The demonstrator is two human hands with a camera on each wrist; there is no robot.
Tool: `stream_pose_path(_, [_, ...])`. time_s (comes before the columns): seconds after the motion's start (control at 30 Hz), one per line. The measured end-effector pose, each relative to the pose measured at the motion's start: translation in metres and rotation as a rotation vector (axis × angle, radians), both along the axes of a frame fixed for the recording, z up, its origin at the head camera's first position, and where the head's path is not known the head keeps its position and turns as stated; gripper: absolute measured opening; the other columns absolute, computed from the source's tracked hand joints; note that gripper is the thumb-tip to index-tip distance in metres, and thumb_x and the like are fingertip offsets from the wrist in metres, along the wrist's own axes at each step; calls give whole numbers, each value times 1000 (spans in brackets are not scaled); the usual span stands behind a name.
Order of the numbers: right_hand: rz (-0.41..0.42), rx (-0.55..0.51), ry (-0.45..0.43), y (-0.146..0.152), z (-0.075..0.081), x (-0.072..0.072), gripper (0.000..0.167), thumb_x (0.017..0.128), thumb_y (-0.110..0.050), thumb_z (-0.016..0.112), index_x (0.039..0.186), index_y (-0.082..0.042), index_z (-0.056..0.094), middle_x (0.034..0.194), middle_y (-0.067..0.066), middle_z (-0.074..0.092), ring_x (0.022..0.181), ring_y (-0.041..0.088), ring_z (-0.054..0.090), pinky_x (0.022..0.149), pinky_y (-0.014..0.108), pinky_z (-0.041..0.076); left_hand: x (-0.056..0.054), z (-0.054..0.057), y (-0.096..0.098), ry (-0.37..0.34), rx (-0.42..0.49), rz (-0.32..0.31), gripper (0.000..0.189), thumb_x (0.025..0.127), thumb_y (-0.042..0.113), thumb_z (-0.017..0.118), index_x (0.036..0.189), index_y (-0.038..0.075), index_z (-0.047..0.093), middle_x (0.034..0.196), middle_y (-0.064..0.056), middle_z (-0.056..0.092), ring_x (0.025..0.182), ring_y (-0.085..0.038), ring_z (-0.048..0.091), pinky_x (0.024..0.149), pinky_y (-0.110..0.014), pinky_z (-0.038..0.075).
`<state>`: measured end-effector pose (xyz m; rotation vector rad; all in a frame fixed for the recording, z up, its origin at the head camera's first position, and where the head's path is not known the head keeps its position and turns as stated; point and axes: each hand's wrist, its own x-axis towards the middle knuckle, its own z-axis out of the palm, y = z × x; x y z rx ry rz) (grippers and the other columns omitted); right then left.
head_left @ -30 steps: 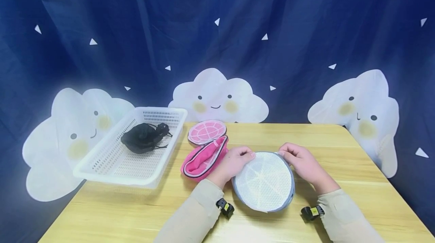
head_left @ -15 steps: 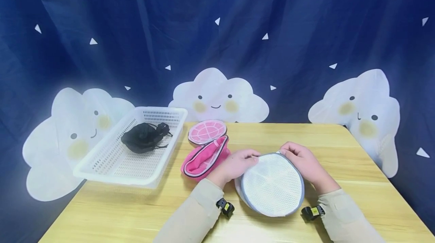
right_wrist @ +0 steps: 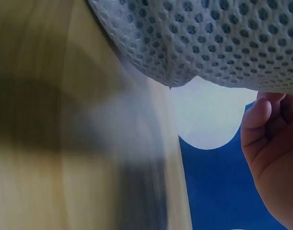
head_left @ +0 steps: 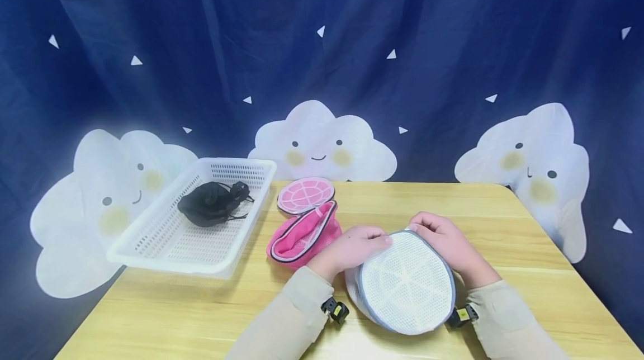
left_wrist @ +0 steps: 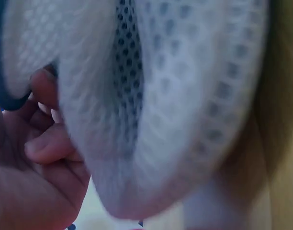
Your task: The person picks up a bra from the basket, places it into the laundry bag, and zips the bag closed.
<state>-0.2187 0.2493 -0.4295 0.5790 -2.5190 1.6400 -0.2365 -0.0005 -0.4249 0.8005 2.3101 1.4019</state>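
A round white mesh laundry bag [head_left: 407,284] with blue-grey trim is held over the table in front of me, its flat top tilted toward me. My left hand [head_left: 356,247] pinches its upper left edge, thumb on the mesh. At the far rim my right hand [head_left: 444,241] pinches the trim between thumb and fingers. In the left wrist view, loose folds of mesh [left_wrist: 185,120] hang beside the curled left fingers. The bag's underside [right_wrist: 223,48] fills the top of the right wrist view, above the right hand [right_wrist: 280,153].
Left of the white bag lies a pink mesh bag [head_left: 304,240], unzipped, its round lid [head_left: 305,195] folded back. A white plastic basket [head_left: 171,265] at the left holds a black drawstring pouch [head_left: 208,203]. The wooden table [head_left: 533,270] ends before a blue curtain [head_left: 422,80].
The white bag has shifted right and toward me, and more of its left side wall shows. My left hand has moved slightly right along with it; the right hand stays near the far rim.
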Motion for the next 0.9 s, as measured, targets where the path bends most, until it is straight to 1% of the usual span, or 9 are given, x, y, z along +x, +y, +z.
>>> stream_pose_path(0.03, [3, -2, 2, -1, 0, 0, 20, 106, -17, 55, 94, -7, 67, 89, 10, 66, 80, 22, 61, 69, 32, 52, 1, 1, 1, 13, 11, 8, 25, 101, 41, 59, 87, 23, 70, 77, 6, 63, 76, -10, 60, 69, -29, 48])
stream_pose_path(0.13, [7, 5, 10, -4, -1, 0, 19, 106, -17, 55, 94, -8, 67, 89, 8, 66, 80, 22, 61, 69, 32, 52, 3, -1, 4, 50, 30, 30, 21, 101, 40, 60, 95, 24, 72, 84, 11, 65, 82, -7, 59, 75, -27, 48])
stream_pose_path(0.23, [5, 23, 15, -6, 0, 1, 19, 105, -17, 55, 93, -10, 67, 88, 7, 67, 80, 22, 61, 70, 32, 51, 3, -3, 6, 60, 49, 42, 18, 101, 38, 61, 105, 25, 73, 94, 14, 68, 89, -6, 60, 81, -27, 48])
stream_pose_path(0.27, [6, 28, 14, -6, 0, 1, 18, 105, -17, 56, 93, -10, 67, 88, 6, 67, 80, 21, 61, 70, 32, 51, 3, -4, 7, 67, 44, 49, 19, 101, 38, 61, 106, 25, 74, 96, 14, 68, 89, -6, 60, 81, -27, 48])
stream_pose_path(0.47, [9, 42, 11, -6, 1, 0, 18, 105, -17, 56, 93, -11, 68, 89, 5, 68, 81, 21, 62, 71, 31, 51, 2, -3, 7, 87, 32, 79, 17, 102, 33, 60, 102, 21, 73, 93, 11, 67, 84, -7, 59, 77, -27, 48])
stream_pose_path(0.67, [-11, 59, 28, -6, 2, 1, 16, 105, -15, 56, 93, -12, 68, 91, 3, 68, 83, 17, 61, 73, 29, 49, 0, -3, 5, 76, 41, 104, 17, 103, 30, 59, 99, 19, 72, 90, 9, 65, 82, -8, 58, 76, -27, 47])
stream_pose_path(0.9, [-39, 73, 14, -9, 8, 5, 16, 104, -9, 57, 91, -6, 67, 88, 8, 67, 80, 17, 61, 72, 29, 49, -1, -4, 3, 67, 49, 120, 18, 103, 31, 58, 100, 20, 73, 92, 9, 66, 84, -8, 59, 78, -29, 48])
